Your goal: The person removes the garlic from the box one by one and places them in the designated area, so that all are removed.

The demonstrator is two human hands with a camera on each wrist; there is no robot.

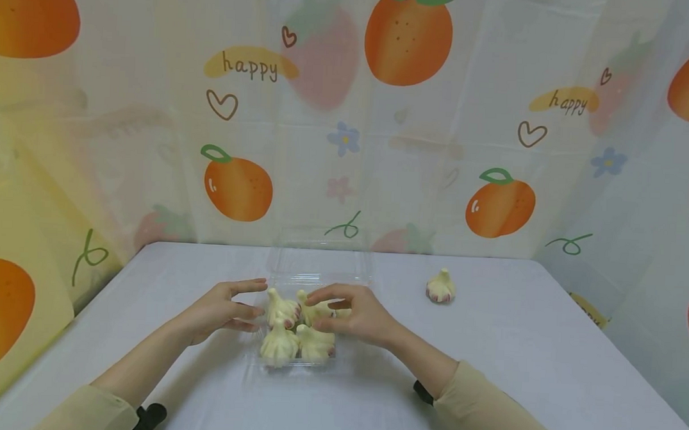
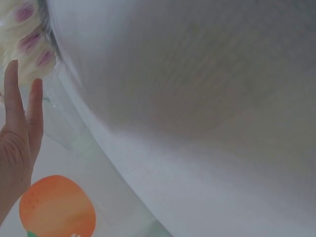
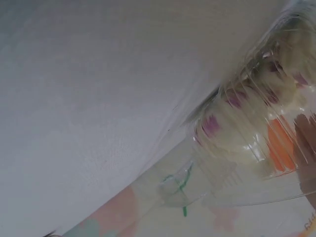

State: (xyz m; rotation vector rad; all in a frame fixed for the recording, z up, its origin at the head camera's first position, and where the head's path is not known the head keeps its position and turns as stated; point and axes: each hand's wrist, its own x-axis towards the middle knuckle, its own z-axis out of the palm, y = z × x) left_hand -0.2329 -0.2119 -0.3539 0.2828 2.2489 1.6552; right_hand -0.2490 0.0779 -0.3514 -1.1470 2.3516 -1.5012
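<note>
Left hand (image 1: 227, 309) released, fingers straight — nine o'clock of box (image 1: 309, 363). Right hand (image 1: 359, 313) over garlic (image 1: 280, 345) in box, grip can't be told. Loose bulb (image 1: 441, 287) — two o'clock.

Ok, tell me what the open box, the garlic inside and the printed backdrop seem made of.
Box: clear, glossy plastic, most likely; things show through it and its ridges catch highlights.
Garlic: cream with purplish patches, fairly matte in the head view; real or moulded imitation, I can't tell.
Backdrop: a matte sheet, perhaps fabric or plastic; faint fold lines show.
</note>
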